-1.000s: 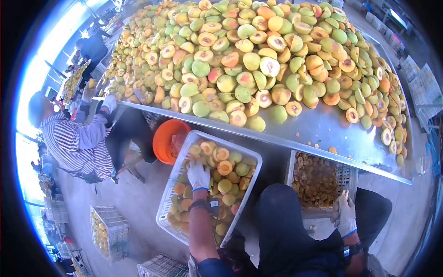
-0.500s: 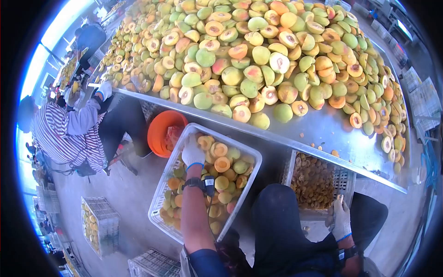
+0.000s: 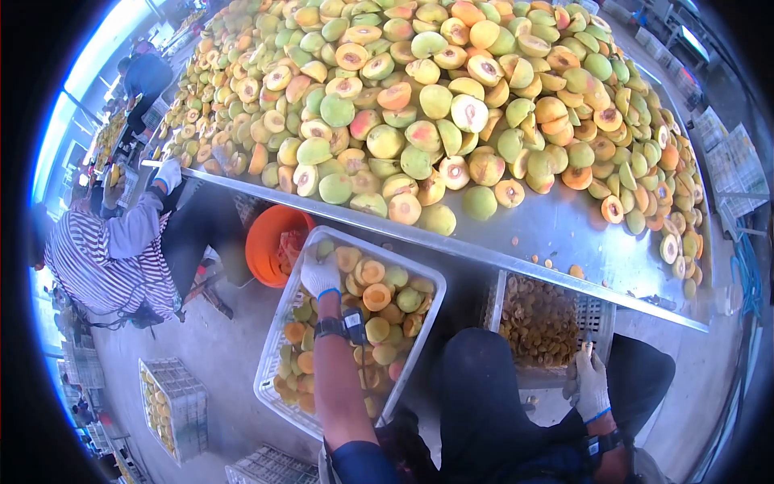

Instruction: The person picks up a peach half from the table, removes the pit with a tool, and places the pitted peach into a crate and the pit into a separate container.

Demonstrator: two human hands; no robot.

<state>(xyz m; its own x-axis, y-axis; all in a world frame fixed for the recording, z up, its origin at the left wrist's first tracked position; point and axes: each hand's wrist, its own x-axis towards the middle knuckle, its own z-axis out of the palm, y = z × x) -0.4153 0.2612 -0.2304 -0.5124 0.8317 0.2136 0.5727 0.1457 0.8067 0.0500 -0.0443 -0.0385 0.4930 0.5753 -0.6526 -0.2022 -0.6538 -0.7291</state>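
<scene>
The gloved left hand (image 3: 320, 276) is lying open on soft halved peaches (image 3: 377, 297) in the white plastic crate (image 3: 270, 355), best cupped gently; the right hand (image 3: 591, 385) is gripping a small knife (image 3: 587, 350).

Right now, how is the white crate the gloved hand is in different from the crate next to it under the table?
The white crate by the left hand holds big yellow, orange and green peach halves; the other crate, near the right hand, holds small brown pits. The white crate sits out in the open; the pit crate is partly tucked under the metal table. Both are plastic and sit low beside the person's legs.
</scene>
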